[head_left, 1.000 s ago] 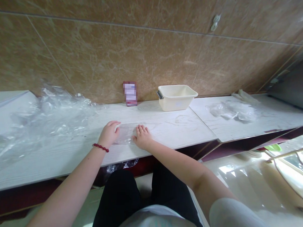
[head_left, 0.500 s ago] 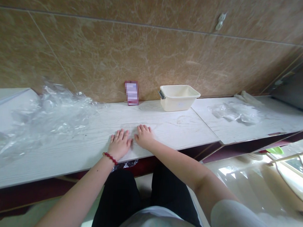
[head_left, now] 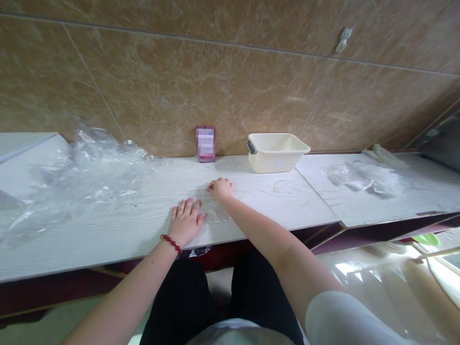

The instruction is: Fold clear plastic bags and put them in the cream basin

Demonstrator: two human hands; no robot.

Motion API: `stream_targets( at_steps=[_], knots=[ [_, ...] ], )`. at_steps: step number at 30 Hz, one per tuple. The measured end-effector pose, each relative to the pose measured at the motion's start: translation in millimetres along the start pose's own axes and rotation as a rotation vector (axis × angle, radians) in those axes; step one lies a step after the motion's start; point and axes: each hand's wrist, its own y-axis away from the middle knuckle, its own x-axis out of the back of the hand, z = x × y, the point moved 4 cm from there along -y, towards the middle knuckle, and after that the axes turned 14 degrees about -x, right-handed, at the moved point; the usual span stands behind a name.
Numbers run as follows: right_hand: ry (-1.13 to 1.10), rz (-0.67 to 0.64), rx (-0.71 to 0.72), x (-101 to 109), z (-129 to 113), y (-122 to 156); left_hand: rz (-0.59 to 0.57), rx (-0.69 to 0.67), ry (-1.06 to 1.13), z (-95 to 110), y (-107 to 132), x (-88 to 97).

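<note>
A clear plastic bag (head_left: 215, 215) lies flat on the white wood-grain counter (head_left: 259, 193), its outline faint. My left hand (head_left: 186, 222), wearing a red bead bracelet, rests palm down with fingers spread at the bag's left edge. Over the bag's upper part, my right hand (head_left: 221, 188) is closed, thumb and fingertips pinched together on what looks like the bag's top edge. The exact grip is too small to make out.
Clear plastic bags (head_left: 90, 172) are heaped at left, beside a white box (head_left: 34, 150). A phone (head_left: 206, 144) leans on the tiled wall, next to a cream plastic bin (head_left: 275, 161). More plastic bags (head_left: 367, 176) lie at right.
My right hand has gone from lying flat to a pinch and moved slightly away from me, uncovering the clear bag. My left hand stays flat. The view has shifted a little.
</note>
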Motion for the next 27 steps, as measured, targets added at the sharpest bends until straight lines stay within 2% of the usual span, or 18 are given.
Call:
stream_targets(
  at_steps=[4, 7, 12, 14, 16, 19, 24, 26, 27],
  knots=[
    [0.029, 0.064, -0.074, 13, 9, -15, 0.001, -0.002, 0.018, -2, 0, -0.1],
    [0.040, 0.098, -0.027, 26, 15, -16, -0.004, -0.007, 0.039, -3, 0, 1.5],
    [0.160, 0.011, 0.418, 27, 10, 16, 0.033, -0.049, 0.030, 4, 2, 10.0],
    [0.211, 0.012, 0.513, 22, 12, 29, 0.038, -0.102, 0.024, 10, 3, 12.6],
    [0.224, 0.036, 0.508, 18, 17, 35, -0.002, -0.140, 0.040, 15, 3, 11.9],
    [0.218, 0.062, 0.422, 12, 24, 29, -0.067, -0.134, 0.072, 17, 4, 8.7],
    [0.220, 0.092, 0.217, 15, 33, 11, -0.048, -0.135, 0.074, 16, 3, 7.9],
    [0.186, 0.121, 0.236, 23, 34, 14, -0.015, -0.155, 0.061, 13, 4, 9.8],
    [0.163, 0.130, 0.291, 27, 35, 20, 0.003, -0.173, 0.053, 12, 6, 11.3]
  ],
)
